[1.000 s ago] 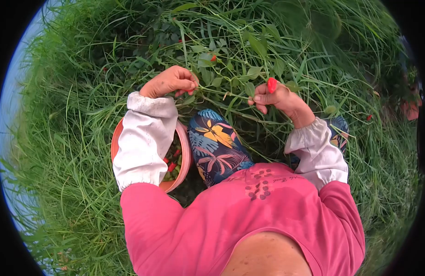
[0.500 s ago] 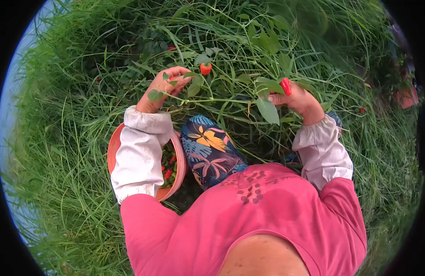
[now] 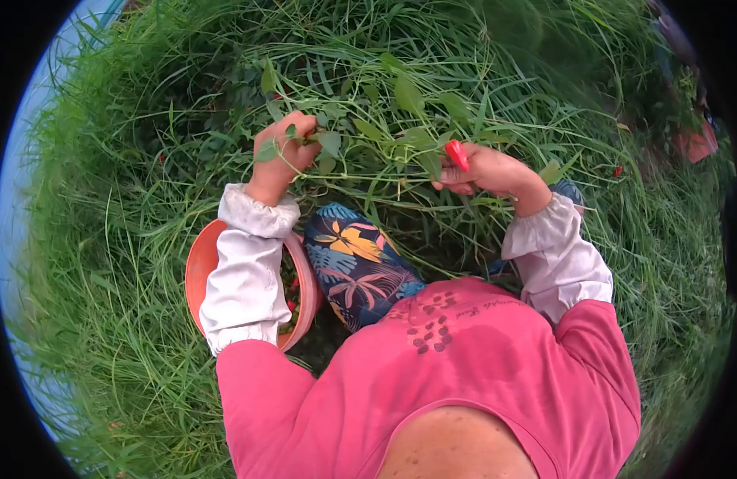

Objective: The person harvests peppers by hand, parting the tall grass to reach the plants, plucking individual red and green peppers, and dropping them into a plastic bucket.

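Note:
My left hand [image 3: 279,160] is closed among the leaves of a pepper plant [image 3: 408,97], its fingers curled inward; what lies inside them is hidden. Leaves stick out beside its fingertips. A red pepper [image 3: 458,156] shows at the fingers of my right hand [image 3: 492,174], which is closed around it beside the plant's thin stem. That stem runs across between both hands. Under my left forearm stands an orange bucket [image 3: 199,267], with red and green peppers [image 3: 293,305] partly visible inside.
Tall grass [image 3: 121,263] surrounds me on all sides. My knee in patterned trousers [image 3: 356,259] is beside the bucket. A reddish object [image 3: 695,144] lies at the far right, and a small red spot [image 3: 618,171] shows in the grass there.
My left hand has risen slightly and its fingers have curled in; the orange-red pepper near it is out of sight. My right hand has moved left with the red pepper.

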Available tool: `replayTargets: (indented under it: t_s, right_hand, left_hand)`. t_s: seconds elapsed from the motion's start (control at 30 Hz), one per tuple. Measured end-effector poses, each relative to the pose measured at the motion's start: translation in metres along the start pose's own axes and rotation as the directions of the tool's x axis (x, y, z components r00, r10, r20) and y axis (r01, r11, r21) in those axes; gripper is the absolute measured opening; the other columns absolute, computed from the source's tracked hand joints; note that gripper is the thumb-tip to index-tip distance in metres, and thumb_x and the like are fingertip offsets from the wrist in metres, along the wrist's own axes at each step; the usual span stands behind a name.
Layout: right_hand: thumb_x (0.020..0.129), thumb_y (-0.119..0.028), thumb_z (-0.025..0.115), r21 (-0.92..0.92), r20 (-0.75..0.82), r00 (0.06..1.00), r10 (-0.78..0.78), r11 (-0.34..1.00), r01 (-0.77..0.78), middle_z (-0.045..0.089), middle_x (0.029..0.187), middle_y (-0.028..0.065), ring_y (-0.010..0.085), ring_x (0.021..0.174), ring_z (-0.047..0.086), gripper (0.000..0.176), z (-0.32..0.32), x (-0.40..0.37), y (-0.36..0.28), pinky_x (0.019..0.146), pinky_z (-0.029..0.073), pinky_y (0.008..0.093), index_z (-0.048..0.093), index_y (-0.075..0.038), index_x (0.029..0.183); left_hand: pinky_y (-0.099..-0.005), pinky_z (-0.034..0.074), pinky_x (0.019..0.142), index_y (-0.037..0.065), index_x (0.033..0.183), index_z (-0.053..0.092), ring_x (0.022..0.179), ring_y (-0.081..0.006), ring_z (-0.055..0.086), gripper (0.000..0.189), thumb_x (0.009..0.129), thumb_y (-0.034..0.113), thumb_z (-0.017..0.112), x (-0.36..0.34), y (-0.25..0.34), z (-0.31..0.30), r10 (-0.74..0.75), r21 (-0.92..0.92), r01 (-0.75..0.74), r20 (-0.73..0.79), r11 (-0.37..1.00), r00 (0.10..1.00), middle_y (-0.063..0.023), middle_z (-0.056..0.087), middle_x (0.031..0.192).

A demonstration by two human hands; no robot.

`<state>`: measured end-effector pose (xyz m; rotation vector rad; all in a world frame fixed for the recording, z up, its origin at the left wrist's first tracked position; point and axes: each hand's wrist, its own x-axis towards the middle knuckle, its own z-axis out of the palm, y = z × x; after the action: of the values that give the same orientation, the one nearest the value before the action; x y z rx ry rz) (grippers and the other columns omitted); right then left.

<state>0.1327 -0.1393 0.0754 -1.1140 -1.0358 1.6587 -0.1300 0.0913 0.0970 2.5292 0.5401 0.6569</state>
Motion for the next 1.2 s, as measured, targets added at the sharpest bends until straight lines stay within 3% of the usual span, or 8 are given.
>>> replayTargets:
  t_s: [0.07,0.2,0.27,0.33,0.5,0.67,1.0,1.2]
  right_hand:
    - [0.091,-0.016,0.065,-0.036,0.011,0.997,0.078,0.996,-0.077,0.056,0.069,0.0008,0.0068,0.057,0.045,0.019,0.012,0.008,0.007,0.052,0.036,0.0229,0.064,0.003,0.089]
    - [0.091,-0.014,0.063,-0.060,0.025,0.997,0.068,0.996,-0.066,0.044,0.060,-0.0041,0.0062,0.054,0.038,0.018,0.015,0.007,0.018,0.051,0.032,0.0247,0.064,0.002,0.084]
    - [0.090,-0.012,0.061,-0.064,-0.059,0.993,0.100,0.993,-0.103,0.045,0.057,-0.0030,0.0077,0.052,0.038,0.017,0.013,0.005,0.013,0.051,0.031,0.0265,0.065,0.003,0.082]
    - [0.089,-0.004,0.058,-0.217,-0.312,0.950,-0.002,0.974,-0.069,0.045,0.062,-0.0030,0.0093,0.060,0.050,0.015,0.003,0.012,0.025,0.055,0.039,0.0261,0.054,-0.002,0.074]
    - [0.083,-0.013,0.048,-0.589,-0.557,0.798,-0.230,0.787,-0.184,0.066,0.085,0.0248,0.0434,0.086,0.064,0.026,0.021,0.027,0.006,0.078,0.050,0.0465,0.067,0.000,0.094]
    - [0.082,-0.014,0.053,-0.797,-0.488,0.758,-0.432,0.574,-0.187,0.066,0.084,0.0252,0.0440,0.083,0.064,0.018,0.044,0.042,0.027,0.074,0.051,0.0501,0.063,0.001,0.086]
    - [0.084,-0.014,0.055,-0.963,-0.268,0.640,-0.721,0.188,-0.192,0.061,0.061,0.0172,0.0381,0.059,0.063,0.011,0.024,0.031,0.047,0.053,0.047,0.0471,0.055,-0.005,0.079]
    - [0.091,-0.020,0.054,-0.943,-0.331,0.623,-0.709,0.269,-0.195,0.064,0.070,0.0179,0.0380,0.064,0.064,0.016,-0.004,0.036,0.060,0.054,0.048,0.0460,0.055,-0.005,0.085]
  left_hand:
    - [-0.0365,0.049,0.057,0.009,0.086,0.063,0.076,-0.0263,0.061,0.012,0.076,0.015,0.068,0.007,0.017,-0.012,0.204,0.572,-0.141,-0.048,0.808,0.978,-0.0063,0.059,0.082]
    - [-0.0338,0.049,0.054,0.011,0.085,0.063,0.071,-0.0205,0.063,0.011,0.085,0.021,0.068,0.009,-0.048,-0.038,0.058,0.792,0.189,-0.271,0.581,0.961,-0.0041,0.062,0.080]
    - [-0.0278,0.047,0.047,0.010,0.089,0.065,0.065,-0.0160,0.066,0.016,0.086,0.024,0.072,-0.003,-0.110,-0.072,-0.654,-0.064,0.664,-0.259,0.745,0.710,-0.0029,0.069,0.084]
    - [-0.0209,0.044,0.042,0.007,0.094,0.066,0.061,-0.0123,0.066,0.022,0.084,0.023,0.077,-0.009,-0.067,-0.093,-0.825,-0.709,0.526,-0.141,0.470,0.547,-0.0054,0.072,0.086]
    - [-0.0161,0.037,0.043,0.006,0.092,0.069,0.057,-0.0060,0.060,0.015,0.083,0.014,0.077,0.000,0.058,-0.058,-0.538,-0.668,0.314,-0.154,0.675,0.829,-0.0011,0.067,0.075]
    - [-0.0211,0.048,0.058,-0.001,0.099,0.069,0.062,-0.0049,0.060,0.023,0.083,0.014,0.076,-0.001,0.120,0.062,-0.209,-0.303,0.200,0.003,0.932,0.978,-0.0016,0.068,0.074]
    - [-0.0217,0.042,0.043,-0.003,0.114,0.061,0.049,-0.0060,0.052,0.041,0.082,0.017,0.076,0.009,0.113,0.099,-0.385,-0.656,0.483,0.302,0.580,0.872,-0.0026,0.064,0.068]
    - [-0.0211,0.039,0.044,-0.003,0.119,0.060,0.049,-0.0050,0.052,0.043,0.081,0.013,0.073,0.005,0.113,0.091,-0.229,-0.492,0.316,0.230,0.811,0.946,0.0007,0.062,0.062]
